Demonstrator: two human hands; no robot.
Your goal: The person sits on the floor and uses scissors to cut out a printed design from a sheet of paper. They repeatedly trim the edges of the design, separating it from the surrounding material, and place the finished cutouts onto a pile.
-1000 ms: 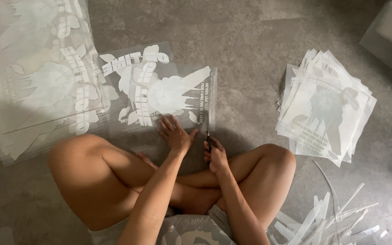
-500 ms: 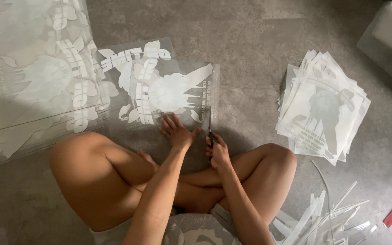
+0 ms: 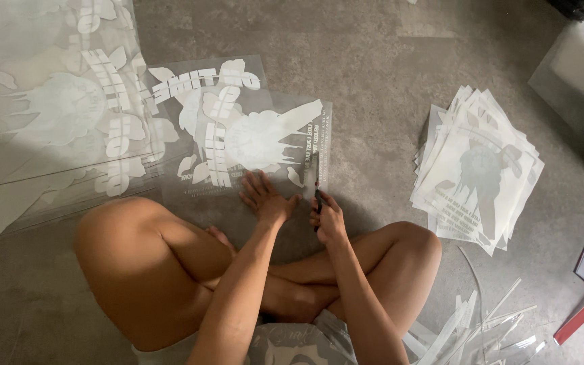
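Soft, dim daylight from upper left, faint glare on film, sharp focus, mild edge distortion

Clear glossy plastic film sheet with matt white printed design (image 3: 238, 135) is lying flat and smooth, catching faint glare, under the bare left hand (image 3: 265, 199). The right hand (image 3: 329, 220) is gripping a thin dark cutting tool (image 3: 317, 196), material too small to tell. Grey concrete-looking floor (image 3: 373, 54) is showing matt, slightly mottled and rough. Larger glossy transparent film sheets (image 3: 42, 115) are reflecting light at left. A stack of cut film squares (image 3: 478, 169) is looking milky, semi-gloss. Thin translucent plastic offcut strips (image 3: 481, 324) are shining lightly.
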